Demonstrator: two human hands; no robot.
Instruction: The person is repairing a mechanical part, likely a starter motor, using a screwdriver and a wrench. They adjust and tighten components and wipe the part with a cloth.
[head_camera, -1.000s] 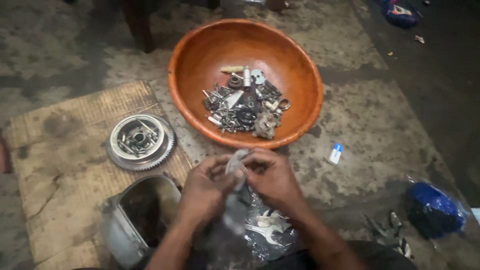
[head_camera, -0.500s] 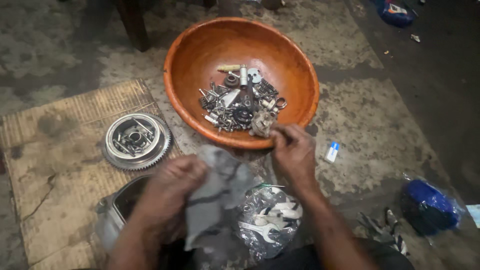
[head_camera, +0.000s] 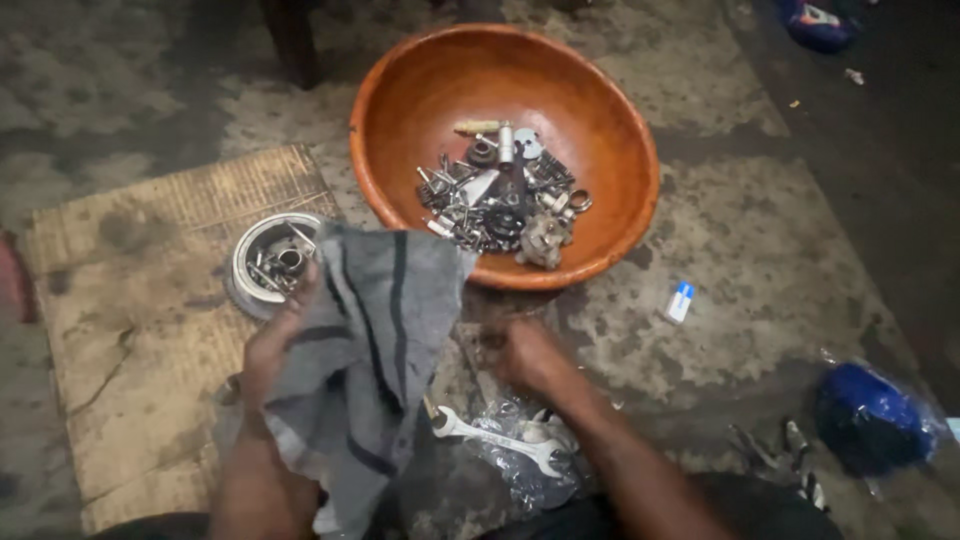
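Left hand (head_camera: 268, 355) clutching grey striped rag (head_camera: 370, 350) over cardboard sheet (head_camera: 130, 310), right hand (head_camera: 525, 355) curled at floor by orange bowl (head_camera: 610, 130) rim, grip unclear; wiping stage, probably a part pickup next.

single head-worn view, looking steeply down at the floor (head_camera: 780, 250), close range, orange bowl (head_camera: 600, 130) at 12 o'clock, forearms entering from 6 o'clock, cardboard mat (head_camera: 130, 330) at 9 o'clock

grey rag w/ dark stripes (head_camera: 365, 350), crumpled, draped over left hand (head_camera: 275, 350), partly covering round metal part.
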